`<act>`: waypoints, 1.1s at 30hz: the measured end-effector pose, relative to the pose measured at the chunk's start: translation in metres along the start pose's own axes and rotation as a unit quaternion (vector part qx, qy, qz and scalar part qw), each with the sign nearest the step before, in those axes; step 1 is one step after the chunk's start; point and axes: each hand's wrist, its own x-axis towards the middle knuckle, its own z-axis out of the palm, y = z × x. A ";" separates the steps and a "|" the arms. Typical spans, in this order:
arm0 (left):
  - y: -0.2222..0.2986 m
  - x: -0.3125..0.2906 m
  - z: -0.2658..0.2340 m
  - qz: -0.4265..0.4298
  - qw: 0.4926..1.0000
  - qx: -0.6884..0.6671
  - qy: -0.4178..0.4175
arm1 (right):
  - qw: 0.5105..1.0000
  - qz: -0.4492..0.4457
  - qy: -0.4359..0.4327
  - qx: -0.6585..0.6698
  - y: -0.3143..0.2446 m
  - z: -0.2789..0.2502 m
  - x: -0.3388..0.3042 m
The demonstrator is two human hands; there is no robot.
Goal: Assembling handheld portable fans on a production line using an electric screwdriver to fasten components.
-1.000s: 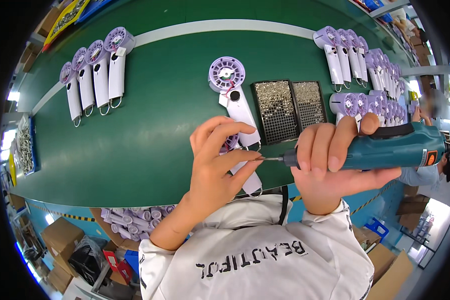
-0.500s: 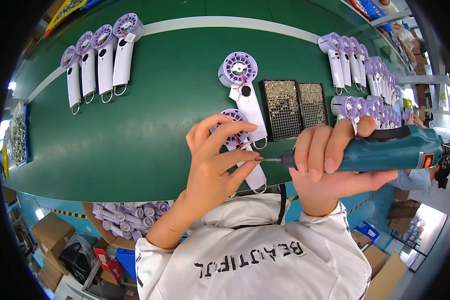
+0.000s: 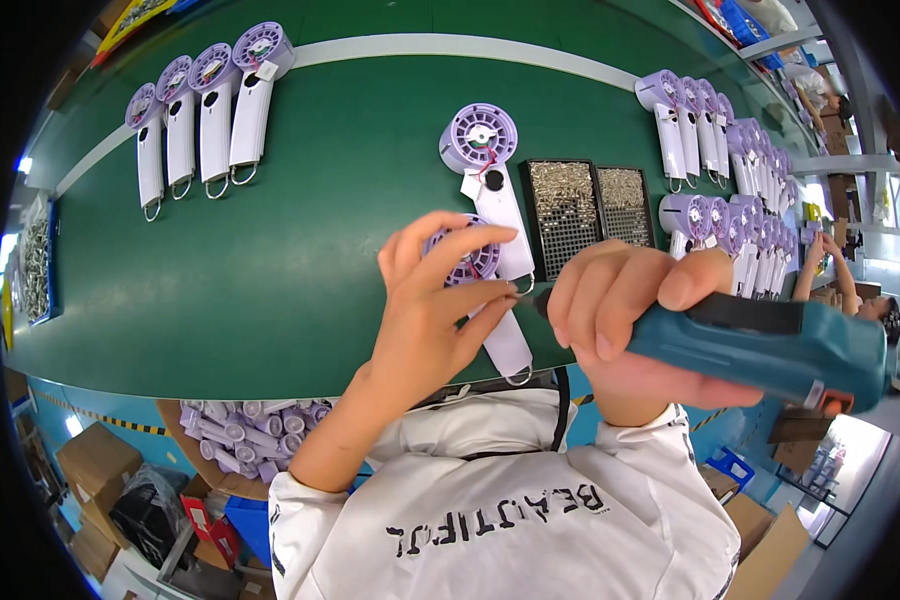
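Now, right hand (image 3: 625,310): clenched round teal screwdriver (image 3: 755,352), near right, orange label (image 3: 836,402) at right end.
Left hand (image 3: 425,300): fingertips pinched beside its tip, contents unclear.
White shirt (image 3: 610,545): dark lettering (image 3: 497,518).

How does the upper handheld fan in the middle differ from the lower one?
The upper handheld fan lies farther away; the lower handheld fan lies closer. The left hand hides much of the lower handheld fan, but little of the upper handheld fan. Both are purple and white.

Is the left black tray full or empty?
The tray is partly full: silvery pieces crowd its upper part; bare holes show below.
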 end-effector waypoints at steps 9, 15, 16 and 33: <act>-0.028 0.016 0.019 0.002 0.999 -0.030 0.039 | 0.991 0.082 0.050 -0.090 0.017 0.005 0.002; -0.033 0.017 0.020 0.009 0.999 -0.048 -0.009 | 0.971 0.139 0.098 -0.169 0.028 0.000 0.002; -0.034 0.017 0.020 0.009 0.999 -0.048 -0.009 | 0.966 0.148 0.105 -0.182 0.030 -0.001 0.002; -0.039 0.005 0.027 -0.027 0.988 -0.115 0.099 | 0.997 0.035 0.073 -0.020 0.062 -0.014 -0.001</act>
